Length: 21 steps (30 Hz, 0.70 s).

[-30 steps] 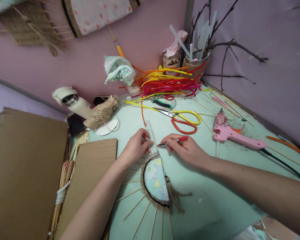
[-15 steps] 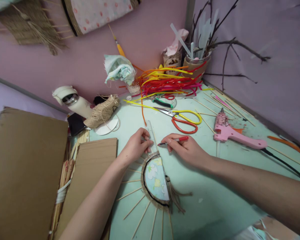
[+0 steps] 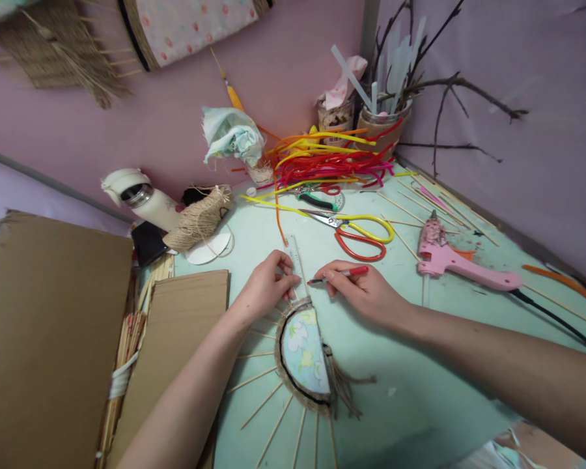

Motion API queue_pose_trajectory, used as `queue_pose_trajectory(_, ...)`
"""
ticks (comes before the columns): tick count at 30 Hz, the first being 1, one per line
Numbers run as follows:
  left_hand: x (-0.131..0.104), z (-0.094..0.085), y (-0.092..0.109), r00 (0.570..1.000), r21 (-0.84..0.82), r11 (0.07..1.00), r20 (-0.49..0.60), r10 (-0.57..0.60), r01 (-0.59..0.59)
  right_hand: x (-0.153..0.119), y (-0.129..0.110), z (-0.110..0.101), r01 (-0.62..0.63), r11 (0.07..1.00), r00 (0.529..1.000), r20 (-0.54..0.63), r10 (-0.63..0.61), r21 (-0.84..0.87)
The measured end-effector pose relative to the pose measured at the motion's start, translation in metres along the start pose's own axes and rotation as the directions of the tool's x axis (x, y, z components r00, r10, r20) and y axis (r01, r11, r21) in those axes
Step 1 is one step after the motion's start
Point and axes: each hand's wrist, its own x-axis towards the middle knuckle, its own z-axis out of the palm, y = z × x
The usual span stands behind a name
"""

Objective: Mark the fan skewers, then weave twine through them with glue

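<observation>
A half-round piece (image 3: 303, 352) with floral cloth, a twine rim and thin sticks fanning out lies on the table. A clear ruler (image 3: 296, 264) extends from its upper end, beside a stick. My left hand (image 3: 272, 281) pinches the ruler at its left edge, fingers closed. In my right hand (image 3: 350, 286) is a red marker (image 3: 354, 271), its tip at the stick along the ruler's right edge. A twine tassel (image 3: 344, 384) hangs off the piece's straight side.
Scissors (image 3: 364, 236) lie beyond my hands, with colored strips (image 3: 332, 159) behind them. A pink glue gun (image 3: 449, 257) rests at right. Cardboard (image 3: 176, 339), a white bottle (image 3: 149, 198) and a twine bundle (image 3: 200, 218) are at left.
</observation>
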Motion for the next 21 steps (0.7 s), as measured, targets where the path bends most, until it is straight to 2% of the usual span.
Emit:
queue_pose_trajectory(12,-0.002,-0.0001,0.0003,1.0,0.099,0.995,-0.016,0.017,-0.015,-0.0004,-0.0007,-0.0008,-0.005,1.0,1.0,0.0,0.005,-0.001)
queue_pose_trajectory(21,-0.0022,-0.0007,0.0027,1.0,0.043,0.999,0.007,-0.007,0.007,-0.0002,-0.0001,-0.0012,-0.007,1.0,1.0,0.007,0.007,-0.002)
